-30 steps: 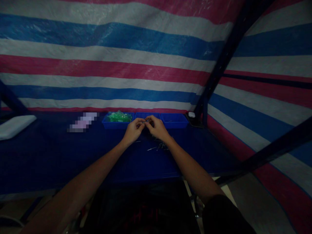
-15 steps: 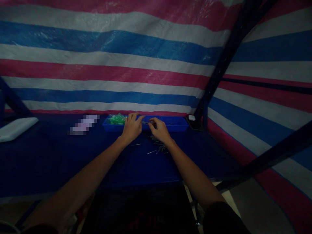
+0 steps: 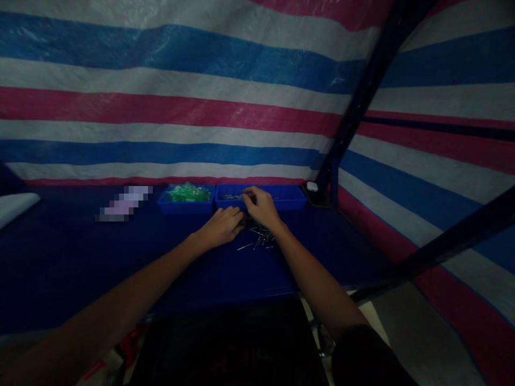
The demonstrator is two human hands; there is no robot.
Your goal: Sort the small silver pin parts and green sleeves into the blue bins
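My left hand [image 3: 223,226] rests low over the blue table [image 3: 169,273], its fingers curled together at the left side of a pile of thin metal pins [image 3: 261,236]. Whatever it may hold is hidden. Over the front wall of the right blue bin [image 3: 290,204], my right hand [image 3: 263,208] has thumb and fingers brought together. Anything between those fingertips is too small to make out. Several small metal pieces [image 3: 231,197] lie inside that bin, just left of the right fingers. The pins spread under and in front of my right wrist.
A left blue bin [image 3: 185,208] holds green plastic pieces [image 3: 189,192]. Farther left are a blurred pinkish item [image 3: 124,203] and a white object [image 3: 16,205]. A small white case [image 3: 311,186] sits on a dark flat item at right. Striped sheeting [image 3: 181,107] hangs behind the table.
My left hand has come down from in front of the bins to the pins on the table, parting from my right hand. My right hand stays by the right bin. The view has shifted slightly.
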